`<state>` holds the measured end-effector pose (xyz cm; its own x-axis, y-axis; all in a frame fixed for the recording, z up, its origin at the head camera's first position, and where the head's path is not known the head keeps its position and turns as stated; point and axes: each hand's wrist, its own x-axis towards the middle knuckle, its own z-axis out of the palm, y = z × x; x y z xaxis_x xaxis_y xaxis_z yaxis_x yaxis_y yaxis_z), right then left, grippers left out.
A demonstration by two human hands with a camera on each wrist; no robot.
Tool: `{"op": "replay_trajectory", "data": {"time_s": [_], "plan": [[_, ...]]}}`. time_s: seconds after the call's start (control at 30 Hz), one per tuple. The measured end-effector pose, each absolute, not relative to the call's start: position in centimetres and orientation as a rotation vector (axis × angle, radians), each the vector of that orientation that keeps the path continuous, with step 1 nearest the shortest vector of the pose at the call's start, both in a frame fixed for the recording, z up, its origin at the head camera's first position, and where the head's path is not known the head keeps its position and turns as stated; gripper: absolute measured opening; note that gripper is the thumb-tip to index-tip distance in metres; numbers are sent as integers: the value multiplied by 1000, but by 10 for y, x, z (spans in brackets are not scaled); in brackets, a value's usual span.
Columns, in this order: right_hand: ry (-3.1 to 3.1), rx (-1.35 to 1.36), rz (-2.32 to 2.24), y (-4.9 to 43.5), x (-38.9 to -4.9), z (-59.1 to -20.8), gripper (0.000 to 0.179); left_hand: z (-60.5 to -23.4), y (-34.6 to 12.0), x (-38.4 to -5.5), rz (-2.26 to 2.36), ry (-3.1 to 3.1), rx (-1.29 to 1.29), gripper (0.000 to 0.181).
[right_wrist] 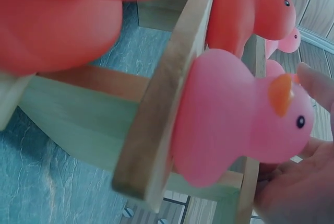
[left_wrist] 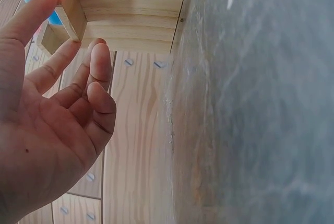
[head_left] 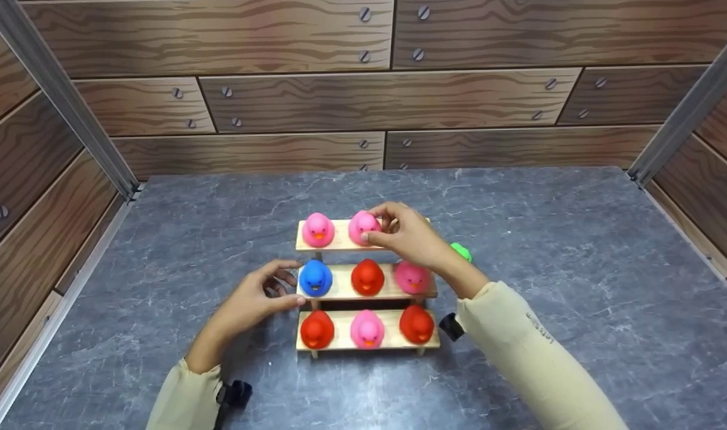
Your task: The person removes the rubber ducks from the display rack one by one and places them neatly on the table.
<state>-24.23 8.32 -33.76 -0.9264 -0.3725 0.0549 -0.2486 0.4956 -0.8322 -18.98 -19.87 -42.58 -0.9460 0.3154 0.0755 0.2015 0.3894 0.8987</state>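
Our left hand (head_left: 257, 297) has thumb and index spread, touching the left end of the wooden rack (head_left: 343, 284), which runs side to side. Mid top tier (head_left: 341, 240), a pink duck (head_left: 359, 224) sits upright, beak our way, lengthwise front-to-back, pinched by our right hand (head_left: 412, 235).

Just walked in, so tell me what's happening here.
A person's right hand pinches a pink duck midway along the top tier of a wooden stand, while the left hand holds the left end of the middle tier, beside a blue duck. That tier and the bottom tier each carry three ducks; the right hand hides much of the top tier's right end. A partly hidden green object shows right of the stand.
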Motion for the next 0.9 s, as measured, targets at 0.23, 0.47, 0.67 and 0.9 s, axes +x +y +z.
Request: {"op": "replay_trajectory", "data": {"time_s": [0.23,0.47,0.67,0.9], "plan": [[2550,-568,-1485,96,-244,-336,36,-426,-199,-190,1628,2521,475,57],[2502,-499,-1577,116,-245,-334,38,-424,-201,-190,1606,2530,469,57],[2556,-490,-1585,141,-247,-330,39,-424,-200,-191,1586,2555,487,56],[2637,-409,-1548,167,-248,-332,42,-426,-199,-189,1594,2548,489,57]]}}
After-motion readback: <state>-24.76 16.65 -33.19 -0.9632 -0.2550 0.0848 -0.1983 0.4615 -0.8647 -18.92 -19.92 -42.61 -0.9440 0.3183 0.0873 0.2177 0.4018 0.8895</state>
